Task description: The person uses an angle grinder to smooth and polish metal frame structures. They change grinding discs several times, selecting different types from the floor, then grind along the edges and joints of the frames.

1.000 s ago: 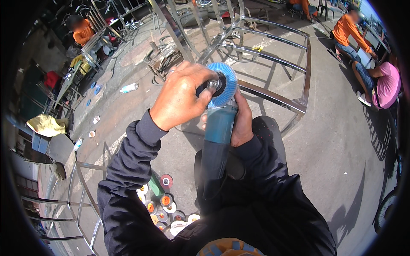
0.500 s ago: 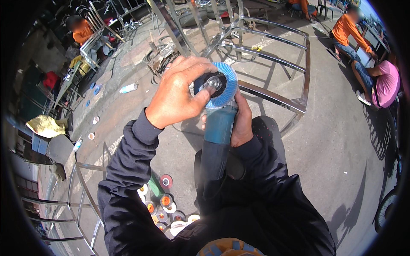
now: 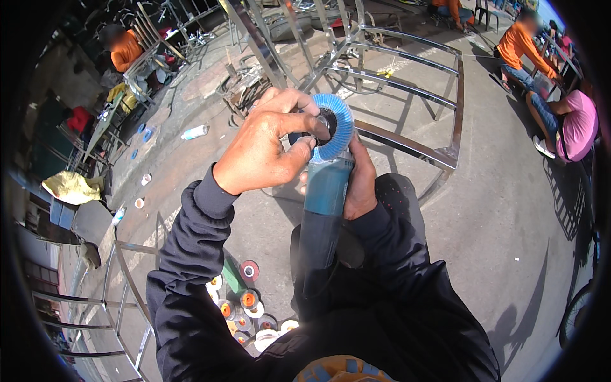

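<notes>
My right hand (image 3: 362,184) grips a teal and dark angle grinder (image 3: 327,194) by its upper body, with the disc end pointing away from me. A blue flap disc (image 3: 344,127) with a dark centre sits on the grinder's head, its face turned up. My left hand (image 3: 264,143) reaches in from the left. Its thumb and bent fingers close around the metal nut at the disc's centre, mostly hiding the nut. The grinder's lower end overlaps my dark clothing.
Several grinding discs (image 3: 249,298) lie beside a green object (image 3: 233,276) below my left forearm. A shiny metal frame (image 3: 407,141) stands ahead, another (image 3: 121,304) at lower left. Bottles and cups dot the ground at left. People sit at work at far left and right.
My left thumb has drawn back leftward from the nut, and the fingers now bend over the disc's centre, covering it. The grinder and right hand have hardly moved.
</notes>
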A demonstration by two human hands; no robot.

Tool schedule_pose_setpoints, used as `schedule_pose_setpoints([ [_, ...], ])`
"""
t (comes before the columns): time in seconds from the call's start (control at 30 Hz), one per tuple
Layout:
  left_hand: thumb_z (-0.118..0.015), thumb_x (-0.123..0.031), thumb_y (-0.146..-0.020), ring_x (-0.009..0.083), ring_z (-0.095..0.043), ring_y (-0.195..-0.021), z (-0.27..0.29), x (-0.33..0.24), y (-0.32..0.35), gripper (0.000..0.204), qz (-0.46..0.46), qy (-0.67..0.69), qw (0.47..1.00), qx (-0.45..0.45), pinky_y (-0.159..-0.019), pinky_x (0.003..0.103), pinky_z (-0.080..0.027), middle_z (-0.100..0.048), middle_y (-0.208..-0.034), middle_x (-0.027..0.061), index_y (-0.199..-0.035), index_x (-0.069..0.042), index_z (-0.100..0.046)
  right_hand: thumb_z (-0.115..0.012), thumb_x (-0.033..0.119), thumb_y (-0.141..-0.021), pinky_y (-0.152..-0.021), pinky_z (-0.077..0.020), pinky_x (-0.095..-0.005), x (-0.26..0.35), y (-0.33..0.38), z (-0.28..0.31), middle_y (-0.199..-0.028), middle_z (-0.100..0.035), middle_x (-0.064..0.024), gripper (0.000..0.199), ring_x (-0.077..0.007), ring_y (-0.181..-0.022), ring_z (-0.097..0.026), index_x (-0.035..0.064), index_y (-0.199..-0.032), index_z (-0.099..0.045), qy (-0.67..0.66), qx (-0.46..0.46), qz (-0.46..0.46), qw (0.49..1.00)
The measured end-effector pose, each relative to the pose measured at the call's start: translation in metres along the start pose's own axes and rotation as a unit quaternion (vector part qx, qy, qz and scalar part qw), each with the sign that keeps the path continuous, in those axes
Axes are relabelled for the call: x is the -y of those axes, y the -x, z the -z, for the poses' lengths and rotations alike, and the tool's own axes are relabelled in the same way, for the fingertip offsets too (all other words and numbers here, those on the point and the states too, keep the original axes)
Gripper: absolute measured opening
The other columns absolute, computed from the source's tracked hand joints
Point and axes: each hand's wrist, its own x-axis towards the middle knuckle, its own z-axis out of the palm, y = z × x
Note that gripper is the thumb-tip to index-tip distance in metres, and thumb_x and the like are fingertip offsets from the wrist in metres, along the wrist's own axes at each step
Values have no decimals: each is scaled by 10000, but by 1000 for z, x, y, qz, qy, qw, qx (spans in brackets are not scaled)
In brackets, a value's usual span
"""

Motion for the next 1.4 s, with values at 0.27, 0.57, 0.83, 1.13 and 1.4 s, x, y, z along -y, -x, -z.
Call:
schedule_pose_setpoints([
  [0.27, -643, -54, -740, 323, -526, -985, -3, 0, 1, 397, -7, -73, 997, -25, -891, 433, -436, -591, -1095, 124, -1118, -97, -757, -394, 614, -1011, -636, -613, -419, 2, 3, -5, -925, -703, -156, 649, -286, -714, -718, 35, -1202, -618, 5, -20, 3, 1000],
  [0.57, -650, -55, -711, 331, -521, -1004, 1, -1, 1, 432, -1, -138, 990, -8, -897, 434, -422, -587, -1099, 131, -1129, -104, -749, -367, 622, -1026, -660, -632, -466, 2, 2, 0, -1013, -702, -164, 679, -316, -766, -726, 32, -1289, -578, -7, 6, -4, 1000],
  [0.83, -713, -89, -799, 340, -559, -1015, 0, 1, 5, 314, 62, -199, 978, -12, -938, 422, -438, -629, -1072, 136, -1109, -46, -733, -379, 590, -1048, -687, -640, -488, 4, 3, 4, -1061, -694, -174, 643, -328, -819, -737, 30, -1310, -555, 5, 21, -3, 1000],
  [1.13, -742, -92, -832, 345, -596, -984, 0, 3, 6, 255, 51, -148, 987, -21, -888, 437, -470, -668, -1018, 150, -1078, -25, -736, -362, 552, -1066, -696, -647, -464, 2, 0, 7, -1108, -694, -190, 614, -329, -868, -742, 32, -1348, -528, 65, 26, 30, 997],
  [1.4, -766, -170, -846, 339, -609, -1142, 5, 6, 12, 357, 63, -24, 996, -52, -1012, 437, -465, -644, -1220, 191, -1170, -28, -718, -355, 527, -1077, -705, -646, -439, -2, -3, 5, -1104, -703, -187, 581, -310, -848, -741, 42, -1337, -539, 70, 16, 25, 997],
])
